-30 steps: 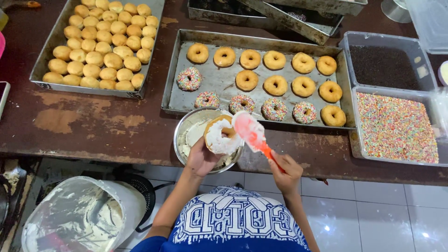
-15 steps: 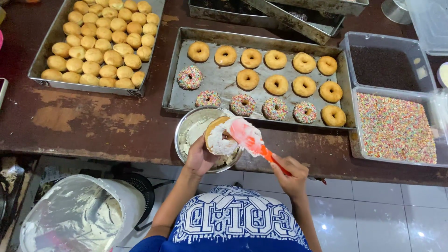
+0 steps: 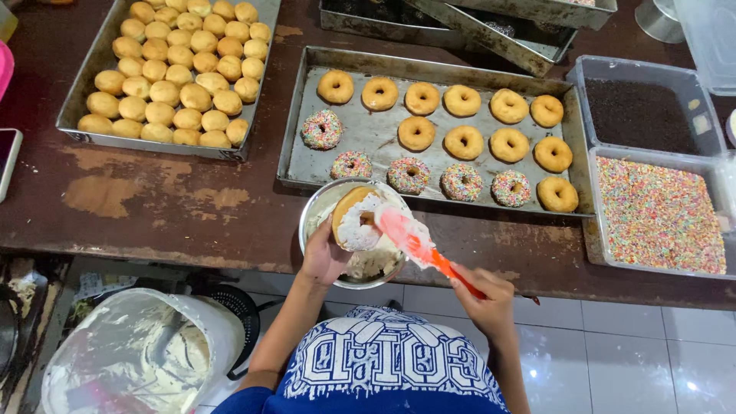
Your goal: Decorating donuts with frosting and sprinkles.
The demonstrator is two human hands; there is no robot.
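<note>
- Your left hand (image 3: 326,257) is clenched on a round golden donut half-coated in white cream (image 3: 355,221), tilted over the round steel bowl (image 3: 314,218) at the near edge of the brown wooden desk (image 3: 169,207).
- Your right hand (image 3: 483,295) grasps the orange-handled spatula with a pale silicone blade (image 3: 410,241); the blade touches the donut.
- The donut is probably soft, light and slippery where it is creamed; hold the bare rim.
- The bowl's contents are mostly hidden.

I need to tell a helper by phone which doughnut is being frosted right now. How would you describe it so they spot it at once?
Find the round metal bowl at the table's near edge, below the tray of ring doughnuts. Over it the left hand holds one doughnut, while the right hand works an orange spatula on it. It alone is off the tray, coated white with no sprinkles.
</note>
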